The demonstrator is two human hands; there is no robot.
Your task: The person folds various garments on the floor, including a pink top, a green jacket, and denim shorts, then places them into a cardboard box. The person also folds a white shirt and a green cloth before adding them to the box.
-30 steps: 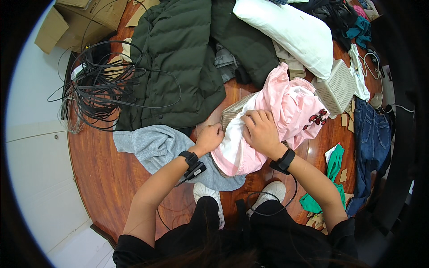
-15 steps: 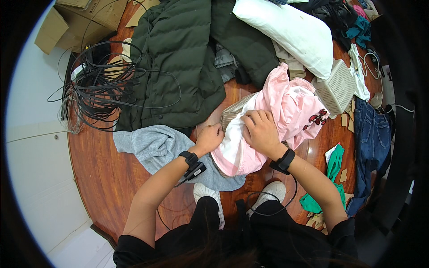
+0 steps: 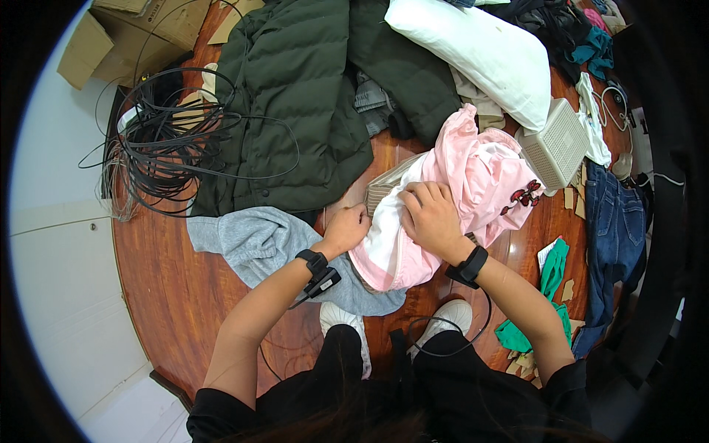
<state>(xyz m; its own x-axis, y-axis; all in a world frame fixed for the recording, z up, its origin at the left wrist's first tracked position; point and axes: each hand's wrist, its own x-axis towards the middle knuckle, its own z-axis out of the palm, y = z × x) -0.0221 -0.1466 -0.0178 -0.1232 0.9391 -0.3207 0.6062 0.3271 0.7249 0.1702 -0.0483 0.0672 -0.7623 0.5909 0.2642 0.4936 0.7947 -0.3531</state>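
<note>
A pink and white jacket point(image 3: 480, 173) with a dark red bow-like decoration lies bunched in front of me. My left hand point(image 3: 346, 230) is closed at its left edge, the fingers curled in and the tips partly hidden. My right hand point(image 3: 430, 219) rests on the white and pink part, its bent fingers gripping the cloth. A beige-brown striped thing point(image 3: 380, 193) shows from under the jacket; its kind I cannot make out. Beneath my left forearm and the jacket's near edge spreads a grey sweatshirt point(image 3: 258, 240).
A dark green puffer jacket point(image 3: 295, 111) covers the floor ahead, beside tangled black cable point(image 3: 166, 140). Further right are a white pillow point(image 3: 480, 55), a beige perforated basket point(image 3: 557, 144), blue jeans point(image 3: 617, 221) and green cloth point(image 3: 552, 277). A cardboard box point(image 3: 159, 37) stands far left.
</note>
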